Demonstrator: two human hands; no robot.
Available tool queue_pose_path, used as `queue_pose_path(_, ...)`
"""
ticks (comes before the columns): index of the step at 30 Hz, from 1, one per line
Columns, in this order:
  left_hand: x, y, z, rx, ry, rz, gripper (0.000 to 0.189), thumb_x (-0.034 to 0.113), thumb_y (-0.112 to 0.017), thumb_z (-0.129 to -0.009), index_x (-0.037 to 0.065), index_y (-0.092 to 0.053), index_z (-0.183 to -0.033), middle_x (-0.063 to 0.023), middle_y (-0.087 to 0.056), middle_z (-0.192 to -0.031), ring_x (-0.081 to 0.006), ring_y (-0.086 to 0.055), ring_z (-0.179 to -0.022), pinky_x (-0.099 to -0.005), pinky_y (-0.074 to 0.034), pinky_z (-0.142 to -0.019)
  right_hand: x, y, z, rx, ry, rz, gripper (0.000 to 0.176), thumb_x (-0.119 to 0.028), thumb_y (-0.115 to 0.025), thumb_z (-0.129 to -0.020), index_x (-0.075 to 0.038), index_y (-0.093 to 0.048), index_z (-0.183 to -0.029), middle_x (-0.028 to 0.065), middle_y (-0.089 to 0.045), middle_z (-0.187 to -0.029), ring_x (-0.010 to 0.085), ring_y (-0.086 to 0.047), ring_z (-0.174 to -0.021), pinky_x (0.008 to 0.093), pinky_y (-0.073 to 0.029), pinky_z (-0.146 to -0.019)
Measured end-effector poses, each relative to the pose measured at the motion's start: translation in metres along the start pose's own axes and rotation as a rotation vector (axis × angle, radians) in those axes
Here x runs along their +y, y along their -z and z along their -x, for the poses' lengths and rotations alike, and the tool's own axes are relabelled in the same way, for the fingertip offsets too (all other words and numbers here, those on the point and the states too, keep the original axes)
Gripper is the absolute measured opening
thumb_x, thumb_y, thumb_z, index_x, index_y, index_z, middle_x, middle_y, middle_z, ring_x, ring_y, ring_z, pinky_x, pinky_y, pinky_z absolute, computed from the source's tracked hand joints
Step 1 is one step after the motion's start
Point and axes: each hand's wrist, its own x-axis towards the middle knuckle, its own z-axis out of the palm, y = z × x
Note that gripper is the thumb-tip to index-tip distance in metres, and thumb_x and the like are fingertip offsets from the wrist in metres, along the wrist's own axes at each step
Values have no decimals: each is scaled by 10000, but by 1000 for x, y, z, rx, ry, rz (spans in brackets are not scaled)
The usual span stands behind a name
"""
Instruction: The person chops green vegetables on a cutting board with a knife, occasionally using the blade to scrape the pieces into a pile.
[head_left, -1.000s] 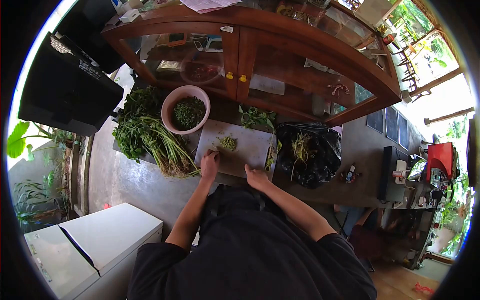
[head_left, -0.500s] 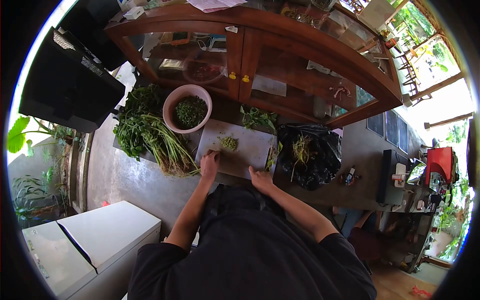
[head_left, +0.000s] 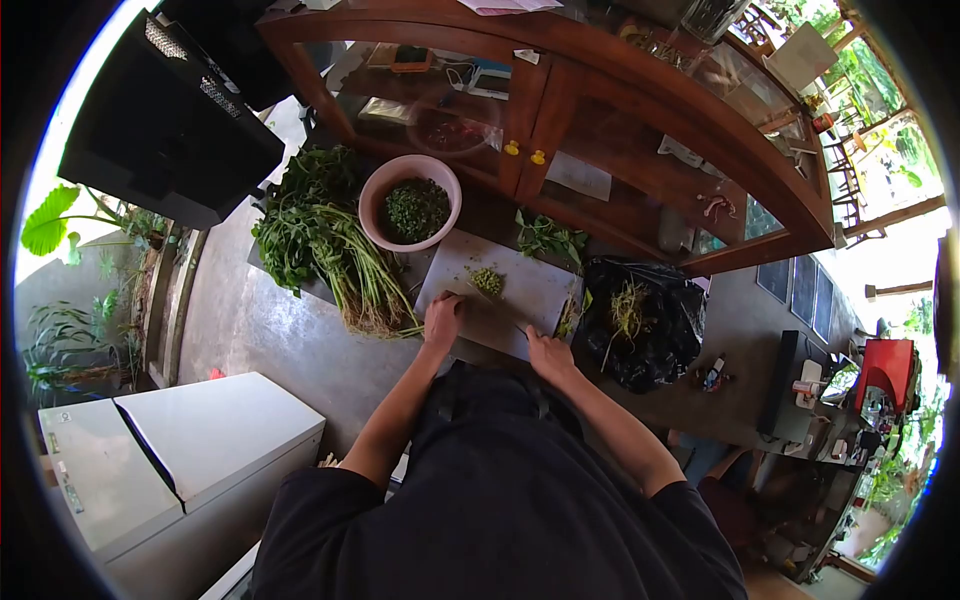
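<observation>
A white cutting board (head_left: 462,255) lies before me with a small heap of chopped green pieces (head_left: 487,281) on it. My left hand (head_left: 443,318) rests at the board's near left part, fingers curled down; whatever they hold is hidden. Near the front right edge, my right hand (head_left: 549,352) is closed round a knife (head_left: 521,329), of which only a thin part shows, pointing left. Stem scraps (head_left: 571,312) lie along the board's right edge. Behind the board stands a pink bowl (head_left: 452,190) of cut greens (head_left: 416,209).
Left of the board lies a large bundle of leafy stems with roots (head_left: 345,255). A few leafy sprigs (head_left: 550,238) sit behind it, and a black plastic bag (head_left: 655,345) with root trimmings (head_left: 628,308) at right. A glass-doored wooden cabinet (head_left: 532,120) closes off the back.
The whole view has shifted, so the scene sits further right in the picture. Both hands keep nearly the same places at the board, and the chopped heap looks much the same.
</observation>
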Motion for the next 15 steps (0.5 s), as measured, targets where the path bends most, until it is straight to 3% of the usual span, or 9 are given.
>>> queue_pose_path(15,3,3,-5,-17,54,25,185,118,-656,-786,34,-729,-934,-174,-668,-965,-382,-646,-856,-439,-524,-774,-18,27,18,-102,2,-17,285,-238,-489,-929,-21,-464,-1112,241,-667,-808,421,-662,-777,525,-531,-676)
